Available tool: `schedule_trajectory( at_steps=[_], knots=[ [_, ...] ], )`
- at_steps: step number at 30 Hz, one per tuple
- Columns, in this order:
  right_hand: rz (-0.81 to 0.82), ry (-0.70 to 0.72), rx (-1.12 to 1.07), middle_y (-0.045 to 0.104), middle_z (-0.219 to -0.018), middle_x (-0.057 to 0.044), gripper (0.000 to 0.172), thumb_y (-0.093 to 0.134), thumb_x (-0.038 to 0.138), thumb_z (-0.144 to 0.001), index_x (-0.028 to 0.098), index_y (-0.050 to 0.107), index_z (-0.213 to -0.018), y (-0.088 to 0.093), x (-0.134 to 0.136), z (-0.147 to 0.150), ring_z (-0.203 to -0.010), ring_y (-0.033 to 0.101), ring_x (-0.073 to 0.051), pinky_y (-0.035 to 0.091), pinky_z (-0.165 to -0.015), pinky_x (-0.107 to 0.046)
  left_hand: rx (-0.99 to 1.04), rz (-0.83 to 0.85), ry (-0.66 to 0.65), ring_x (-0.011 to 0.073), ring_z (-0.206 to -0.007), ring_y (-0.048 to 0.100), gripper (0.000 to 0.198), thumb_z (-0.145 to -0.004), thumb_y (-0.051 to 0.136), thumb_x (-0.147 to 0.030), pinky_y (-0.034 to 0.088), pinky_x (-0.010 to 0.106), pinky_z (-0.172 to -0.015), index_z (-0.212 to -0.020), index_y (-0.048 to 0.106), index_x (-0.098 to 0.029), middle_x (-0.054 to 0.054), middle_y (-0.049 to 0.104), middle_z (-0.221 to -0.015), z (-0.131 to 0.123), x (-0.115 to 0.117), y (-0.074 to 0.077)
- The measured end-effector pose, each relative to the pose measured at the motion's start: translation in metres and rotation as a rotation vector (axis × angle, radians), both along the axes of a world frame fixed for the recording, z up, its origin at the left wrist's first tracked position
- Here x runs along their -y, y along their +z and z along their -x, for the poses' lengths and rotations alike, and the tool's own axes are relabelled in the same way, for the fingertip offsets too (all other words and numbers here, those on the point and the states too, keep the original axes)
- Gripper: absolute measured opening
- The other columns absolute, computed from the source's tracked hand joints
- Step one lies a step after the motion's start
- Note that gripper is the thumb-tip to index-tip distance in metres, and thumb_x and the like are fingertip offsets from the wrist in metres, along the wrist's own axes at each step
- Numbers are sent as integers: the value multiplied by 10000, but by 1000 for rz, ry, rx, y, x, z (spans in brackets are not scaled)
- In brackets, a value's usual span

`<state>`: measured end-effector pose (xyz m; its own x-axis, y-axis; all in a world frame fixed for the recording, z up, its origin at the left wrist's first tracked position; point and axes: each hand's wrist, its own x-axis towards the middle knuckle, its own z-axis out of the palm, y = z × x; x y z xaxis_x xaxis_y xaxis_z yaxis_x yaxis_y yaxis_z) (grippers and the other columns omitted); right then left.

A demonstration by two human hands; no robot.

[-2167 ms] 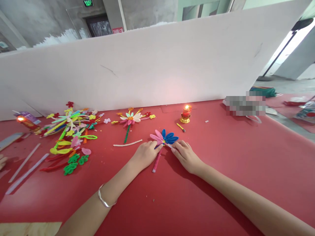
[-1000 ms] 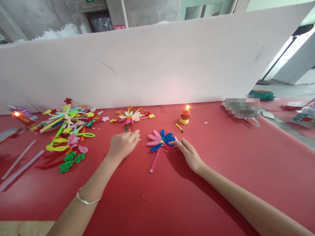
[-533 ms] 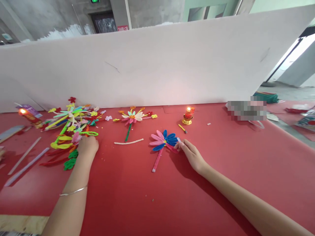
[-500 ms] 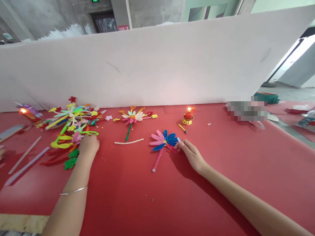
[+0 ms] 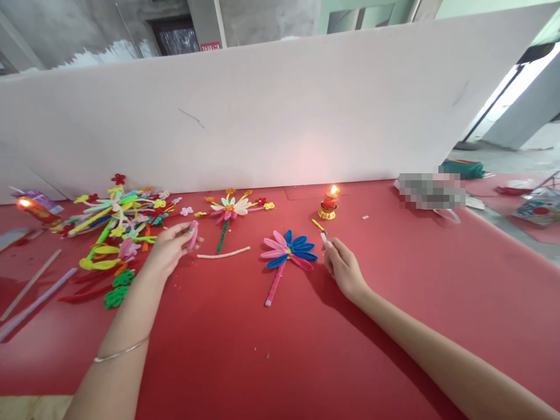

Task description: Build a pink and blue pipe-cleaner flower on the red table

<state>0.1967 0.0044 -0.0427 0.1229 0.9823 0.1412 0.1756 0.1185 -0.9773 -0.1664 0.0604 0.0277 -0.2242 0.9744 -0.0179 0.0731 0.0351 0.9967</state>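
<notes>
On the red table (image 5: 394, 303) lies a pipe-cleaner flower (image 5: 286, 252) with pink and blue petals and a pink stem. My left hand (image 5: 168, 248) hovers left of it, fingers pinched on a pink petal loop (image 5: 193, 234). My right hand (image 5: 343, 265) rests just right of the flower, pinching a small white stick (image 5: 324, 237) that points toward a lit red candle (image 5: 329, 203) in a gold holder. A thin white pipe cleaner (image 5: 223, 252) lies between my hands.
A pile of colourful pipe-cleaner flowers (image 5: 116, 227) sits at the left, with another finished flower (image 5: 230, 210) behind the white strand. A second lit candle (image 5: 35, 211) stands at the far left. A white board (image 5: 262, 116) walls off the table's back edge.
My left hand reached left into the pile and came back with a pink petal loop. My right hand drew away from the flower's petals and lifted the white stick toward the candle.
</notes>
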Motion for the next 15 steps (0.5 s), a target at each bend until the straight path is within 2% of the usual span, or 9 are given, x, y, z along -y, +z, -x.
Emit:
schedule_trajectory(
  at_steps=[2,4,7,8,11,15],
  knots=[
    [-13,-138,140,328,-496,71,359,415,564,-825,220,504,-778,-1,-12,-11,-453,294,-94,229,-456,-230,53,-21,-93,115,-551,594,283,-649,698,-233,484,212,-470,-864,523,-178,-32,555,-687,-25,6,1],
    [3,-229,259,348,-498,65,366,427,565,-809,215,535,-797,-4,-26,-24,-469,312,-103,231,-474,-234,71,-3,-212,114,-525,580,300,-686,685,-302,423,180,-400,-865,466,-201,-40,552,-680,-50,12,-3],
    [-46,-363,255,447,-591,32,364,379,522,-824,201,551,-811,-7,-48,-42,-555,398,-126,287,-532,-242,128,50,-364,79,-456,502,295,-726,657,-321,360,163,-383,-852,418,-205,-48,546,-648,-79,18,-14],
    [-53,-371,256,438,-587,31,345,361,484,-832,201,558,-816,-8,-54,-46,-558,399,-130,292,-540,-246,151,58,-372,65,-440,472,280,-730,652,-296,343,157,-385,-860,423,-202,-52,533,-635,-86,19,-18],
    [-97,-391,259,396,-549,40,289,339,386,-829,201,561,-813,-10,-69,-52,-540,377,-132,292,-548,-250,245,15,-253,35,-420,402,240,-727,633,-228,283,138,-382,-898,471,-179,-65,469,-603,-96,18,-29],
    [-120,-329,287,396,-546,44,324,345,428,-840,209,579,-886,-11,-86,-52,-532,382,-132,284,-540,-248,282,-15,-154,17,-392,353,224,-704,636,-247,226,139,-355,-856,492,-165,-58,455,-626,-94,14,-42]
  ],
)
